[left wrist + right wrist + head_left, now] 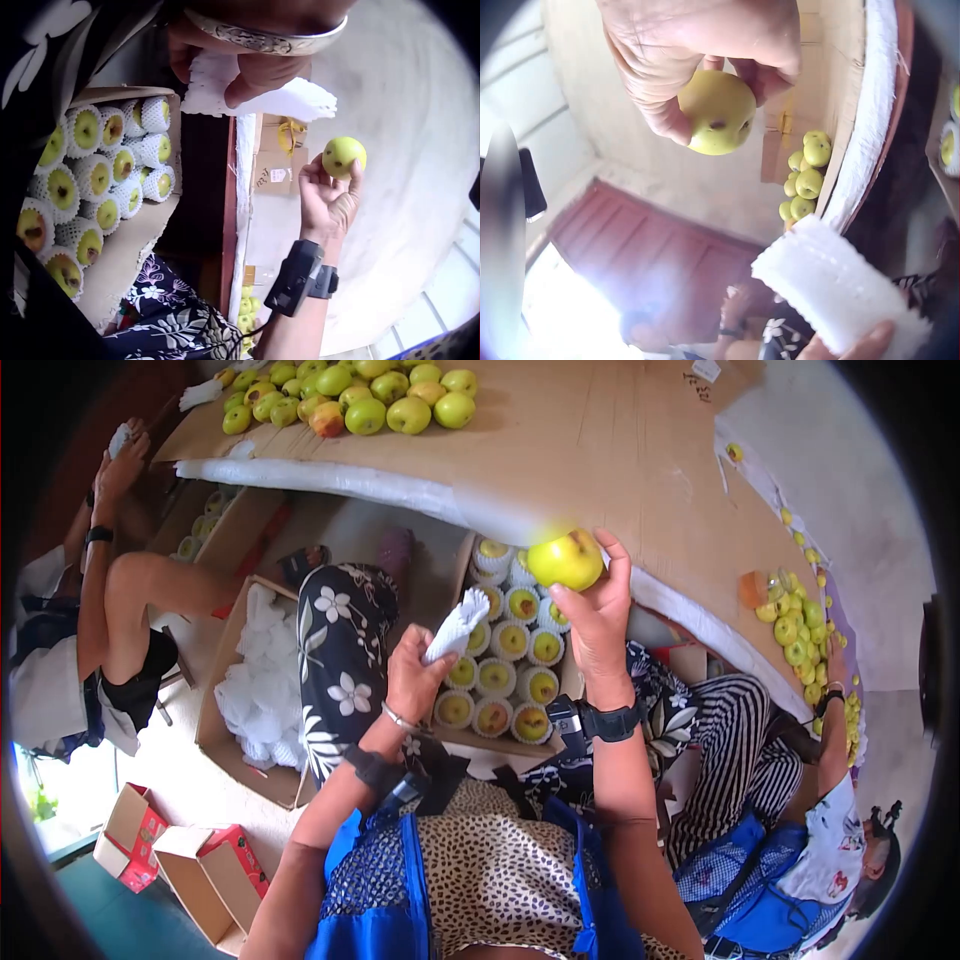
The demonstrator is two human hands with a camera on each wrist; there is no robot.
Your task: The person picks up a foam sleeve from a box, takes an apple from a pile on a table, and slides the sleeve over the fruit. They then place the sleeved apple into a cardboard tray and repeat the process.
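My right hand [598, 615] holds a yellow-green apple [566, 560] between thumb and fingers, raised near the padded table edge. A dark blemish marks the apple's skin in the right wrist view. Lower and to the left, my left hand [412, 678] grips a white foam net sleeve [458, 626], which looks flat and has nothing in it. Below both hands stands a cardboard box [470, 739] holding rows of apples [494, 678], each in a white foam net. The two hands are apart.
A pile of apples [365, 417] lies on the cardboard-covered table [590, 450]. To the left, a carton [215, 705] holds loose foam nets [262, 700]. Red boxes [215, 870] sit on the floor. Other people work at left and right, the right one beside more apples [795, 625].
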